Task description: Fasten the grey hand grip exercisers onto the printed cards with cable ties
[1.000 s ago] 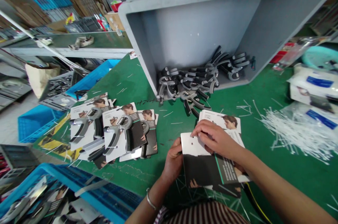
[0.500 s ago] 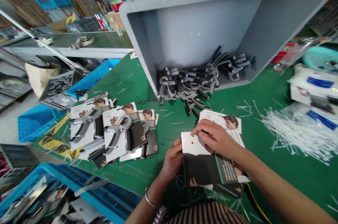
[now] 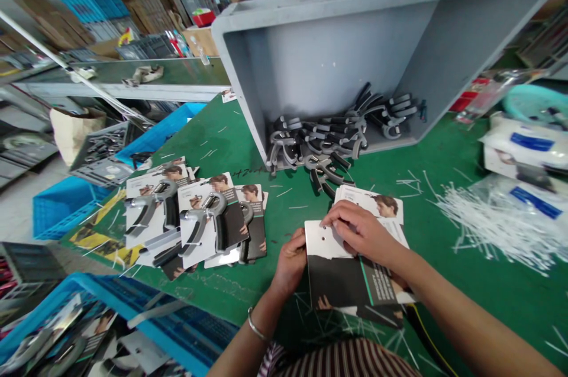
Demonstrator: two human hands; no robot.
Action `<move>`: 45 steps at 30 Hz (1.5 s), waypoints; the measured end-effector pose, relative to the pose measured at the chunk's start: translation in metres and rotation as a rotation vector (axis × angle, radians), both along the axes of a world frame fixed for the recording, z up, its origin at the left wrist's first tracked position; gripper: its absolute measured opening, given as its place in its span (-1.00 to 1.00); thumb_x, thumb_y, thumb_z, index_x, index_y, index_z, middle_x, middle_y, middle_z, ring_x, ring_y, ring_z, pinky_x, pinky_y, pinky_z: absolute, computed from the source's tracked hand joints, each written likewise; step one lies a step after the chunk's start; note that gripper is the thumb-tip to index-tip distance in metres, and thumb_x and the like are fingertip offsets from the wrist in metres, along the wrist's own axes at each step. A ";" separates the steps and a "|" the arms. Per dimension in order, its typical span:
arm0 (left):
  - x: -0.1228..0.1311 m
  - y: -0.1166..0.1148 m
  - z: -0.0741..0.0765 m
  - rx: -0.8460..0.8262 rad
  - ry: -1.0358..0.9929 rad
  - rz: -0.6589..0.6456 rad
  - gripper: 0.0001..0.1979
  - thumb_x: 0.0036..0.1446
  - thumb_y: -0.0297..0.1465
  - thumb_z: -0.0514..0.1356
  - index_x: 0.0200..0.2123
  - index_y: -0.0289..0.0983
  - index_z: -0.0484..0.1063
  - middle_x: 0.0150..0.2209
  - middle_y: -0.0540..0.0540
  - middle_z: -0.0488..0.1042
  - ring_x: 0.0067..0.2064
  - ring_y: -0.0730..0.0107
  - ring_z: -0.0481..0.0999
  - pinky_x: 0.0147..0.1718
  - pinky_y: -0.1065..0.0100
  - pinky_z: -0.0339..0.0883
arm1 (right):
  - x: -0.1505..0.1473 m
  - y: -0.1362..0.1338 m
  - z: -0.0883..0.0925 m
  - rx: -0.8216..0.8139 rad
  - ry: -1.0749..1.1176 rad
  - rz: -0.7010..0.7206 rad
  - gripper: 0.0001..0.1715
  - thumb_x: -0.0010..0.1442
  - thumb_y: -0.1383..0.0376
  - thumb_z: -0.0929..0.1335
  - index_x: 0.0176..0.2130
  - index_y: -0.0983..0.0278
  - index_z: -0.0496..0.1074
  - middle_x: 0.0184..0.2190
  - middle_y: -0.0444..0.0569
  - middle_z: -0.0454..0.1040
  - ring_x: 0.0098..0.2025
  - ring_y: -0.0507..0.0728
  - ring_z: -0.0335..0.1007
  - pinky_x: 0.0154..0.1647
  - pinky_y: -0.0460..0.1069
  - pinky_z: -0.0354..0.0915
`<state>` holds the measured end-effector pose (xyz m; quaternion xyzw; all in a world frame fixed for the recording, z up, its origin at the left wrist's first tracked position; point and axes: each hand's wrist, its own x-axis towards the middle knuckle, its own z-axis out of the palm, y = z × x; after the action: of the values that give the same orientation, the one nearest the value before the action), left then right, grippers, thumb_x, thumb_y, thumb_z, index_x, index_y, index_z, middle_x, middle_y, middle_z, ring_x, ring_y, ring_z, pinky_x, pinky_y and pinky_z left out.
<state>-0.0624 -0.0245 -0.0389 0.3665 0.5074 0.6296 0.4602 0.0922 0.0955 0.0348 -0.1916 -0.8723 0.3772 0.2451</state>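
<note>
Bent over a green tabletop [image 3: 222,152], you work with your left hand [image 3: 290,258] closed on the left edge of a flat white-and-black printed cardboard card [image 3: 335,282], its fingers curled and their tips partly out of sight. Your right hand [image 3: 359,232] lies across the card's upper part, fingers close together, tips bent down beside two small punched holes; whether they pinch anything there cannot be told. The card rests directly in front of you, over more printed cards [image 3: 390,205] that jut out at its far and near sides.

The overlap looks like the main risk: the card could slide on those below if your left hand loosens, carrying the holes away from your fingertips. Your right hand hides part of the card, so a misplaced fingertip could go unnoticed. Loose thin white plastic ties [image 3: 373,326] lie scattered along the near edge and might catch beneath the cards, tilting them.

Just beyond, grey-and-black hand grips [image 3: 328,170] spill from a tipped grey plastic crate [image 3: 306,63]; a nudge to the pile could send one against your cards. To your left, cards bearing mounted hand grips [image 3: 219,235] overlap unevenly, and a brushing elbow could topple them.
</note>
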 end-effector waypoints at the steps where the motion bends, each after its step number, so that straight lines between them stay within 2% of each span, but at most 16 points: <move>1: 0.001 -0.001 0.000 0.000 0.004 -0.002 -0.88 -0.02 -0.39 0.34 -0.35 -0.22 0.66 -0.24 -0.09 0.55 -0.13 0.24 0.49 -0.09 0.29 0.33 | 0.000 0.000 -0.001 0.001 -0.008 0.003 -0.73 0.29 0.48 0.24 -0.18 0.25 0.49 -0.22 -0.02 0.47 -0.13 0.12 0.36 -0.06 0.04 0.23; 6: 0.006 0.002 0.001 -0.061 -0.055 0.004 -0.91 -0.04 -0.41 0.36 -0.39 -0.26 0.62 -0.18 -0.08 0.56 -0.11 0.23 0.51 -0.06 0.26 0.34 | 0.001 -0.002 0.001 0.009 -0.022 0.013 -0.75 0.33 0.43 0.23 -0.17 0.25 0.48 -0.22 0.00 0.46 -0.13 0.14 0.36 -0.05 0.06 0.23; 9: 0.008 0.004 0.003 -0.129 -0.140 0.035 -0.72 -0.08 -0.40 0.39 -0.23 -0.26 0.54 -0.19 -0.08 0.58 -0.13 0.25 0.53 -0.07 0.25 0.37 | 0.004 -0.004 0.004 0.014 -0.058 0.065 -0.84 0.32 0.29 0.31 -0.11 0.23 0.46 -0.17 0.02 0.45 -0.09 0.17 0.34 -0.03 0.08 0.24; 12: 0.006 0.000 0.006 -0.103 -0.197 0.046 -0.52 -0.13 -0.39 0.44 -0.09 -0.26 0.42 -0.15 -0.12 0.58 -0.14 0.27 0.55 -0.09 0.28 0.38 | 0.006 -0.008 0.003 0.075 -0.121 0.074 -0.73 0.21 0.19 0.44 -0.11 0.24 0.45 -0.13 0.04 0.44 -0.05 0.21 0.31 0.01 0.12 0.22; 15: -0.003 -0.011 0.011 -0.083 -0.221 -0.029 -0.56 0.07 -0.31 0.33 0.01 -0.27 0.36 -0.10 -0.17 0.56 -0.17 0.31 0.55 -0.13 0.31 0.38 | 0.004 -0.010 -0.002 0.183 -0.143 0.064 -0.88 0.29 0.26 0.37 -0.19 0.26 0.48 -0.21 0.02 0.44 -0.10 0.19 0.31 -0.03 0.10 0.21; 18: -0.017 -0.012 0.021 -0.142 -0.047 -0.008 -0.66 0.27 -0.24 0.14 0.04 -0.28 0.38 -0.11 -0.17 0.56 -0.19 0.35 0.54 -0.13 0.33 0.35 | -0.001 -0.010 -0.007 0.203 -0.129 0.052 -0.88 0.32 0.31 0.33 -0.24 0.28 0.48 -0.27 -0.01 0.44 -0.15 0.15 0.32 -0.08 0.06 0.22; 21: -0.026 0.006 0.036 -0.140 0.275 0.010 -0.65 0.24 -0.23 0.17 0.04 -0.25 0.42 -0.07 -0.14 0.54 -0.14 0.33 0.50 -0.14 0.36 0.32 | -0.005 -0.010 -0.008 0.208 -0.131 0.052 -0.91 0.30 0.33 0.35 -0.26 0.29 0.47 -0.29 -0.02 0.44 -0.17 0.14 0.32 -0.09 0.04 0.23; 23: -0.029 0.021 0.047 -0.135 0.424 -0.141 -0.70 0.19 -0.24 0.21 -0.06 -0.26 0.51 -0.13 -0.11 0.57 -0.16 0.31 0.50 -0.18 0.37 0.31 | -0.002 -0.010 -0.005 0.213 -0.126 0.077 -0.92 0.30 0.35 0.35 -0.26 0.29 0.47 -0.29 -0.02 0.44 -0.17 0.14 0.33 -0.10 0.04 0.25; 26: -0.028 0.034 0.059 -0.163 0.495 -0.353 -0.76 0.18 -0.27 0.20 -0.27 -0.29 0.60 -0.32 -0.07 0.58 -0.25 0.30 0.49 -0.24 0.39 0.29 | 0.013 -0.001 0.009 0.165 -0.088 0.077 -0.91 0.31 0.33 0.34 -0.25 0.27 0.47 -0.28 -0.03 0.47 -0.16 0.13 0.35 -0.11 0.02 0.26; 28: -0.024 0.030 0.061 -0.198 0.477 -0.270 -0.75 0.18 -0.25 0.19 -0.31 -0.30 0.59 -0.36 -0.06 0.56 -0.27 0.31 0.47 -0.29 0.41 0.28 | 0.027 0.014 0.021 0.119 -0.070 0.002 -0.87 0.33 0.30 0.31 -0.25 0.24 0.47 -0.29 -0.05 0.50 -0.18 0.11 0.39 -0.12 0.00 0.27; 31: -0.011 0.010 0.055 -0.246 0.338 0.039 -0.71 0.18 -0.18 0.20 -0.23 -0.30 0.54 -0.33 -0.06 0.54 -0.30 0.35 0.46 -0.35 0.43 0.28 | 0.032 0.050 0.035 0.113 -0.135 -0.229 -0.79 0.39 0.27 0.23 -0.14 0.24 0.43 -0.21 -0.06 0.53 -0.18 0.09 0.45 -0.14 -0.02 0.30; 33: 0.003 -0.005 0.046 -0.286 0.185 0.127 -0.62 0.13 -0.13 0.24 -0.10 -0.28 0.46 -0.41 -0.02 0.48 -0.42 0.40 0.44 -0.47 0.45 0.24 | 0.017 0.075 0.036 0.148 -0.306 -0.325 -0.75 0.40 0.26 0.20 -0.01 0.26 0.37 -0.15 -0.02 0.53 -0.13 0.10 0.46 -0.11 -0.02 0.31; 35: 0.019 -0.017 0.037 -0.327 0.109 0.103 -0.52 0.04 -0.13 0.30 -0.04 -0.28 0.40 -0.52 0.07 0.38 -0.53 0.45 0.36 -0.56 0.47 0.17 | -0.012 0.095 0.031 0.131 -0.433 -0.291 -0.74 0.37 0.27 0.26 0.01 0.30 0.37 -0.19 0.01 0.54 -0.16 0.13 0.48 -0.12 0.00 0.34; 38: 0.039 -0.027 0.030 -0.345 0.219 0.065 -0.50 0.03 -0.17 0.31 -0.01 -0.30 0.40 -0.59 0.15 0.25 -0.58 0.49 0.26 -0.56 0.47 0.11 | -0.065 0.108 0.014 0.072 -0.604 -0.245 -0.65 0.28 0.19 0.38 0.00 0.34 0.41 -0.07 0.10 0.49 -0.09 0.18 0.46 -0.06 0.10 0.39; 42: 0.048 -0.029 0.037 -0.352 0.388 0.019 -0.51 0.12 -0.24 0.24 0.09 -0.29 0.35 -0.59 0.16 0.21 -0.58 0.49 0.19 -0.56 0.45 0.07 | -0.109 0.107 0.005 -0.037 -0.733 -0.229 -0.60 0.32 0.19 0.35 0.10 0.28 0.36 0.06 0.06 0.40 -0.02 0.19 0.43 -0.04 0.17 0.42; 45: 0.034 -0.029 0.047 -0.351 0.425 -0.125 -0.45 0.15 -0.27 0.23 0.19 -0.29 0.26 -0.52 0.11 0.34 -0.52 0.45 0.32 -0.48 0.42 0.18 | -0.102 0.116 0.018 -0.125 -0.691 -0.212 -0.59 0.30 0.19 0.37 0.09 0.32 0.37 0.05 0.08 0.41 -0.01 0.20 0.43 -0.04 0.16 0.41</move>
<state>-0.0279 -0.0536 0.0082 0.4354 0.6702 0.4117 0.4378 -0.0097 0.2118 0.0525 -0.4117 -0.8541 0.3154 -0.0388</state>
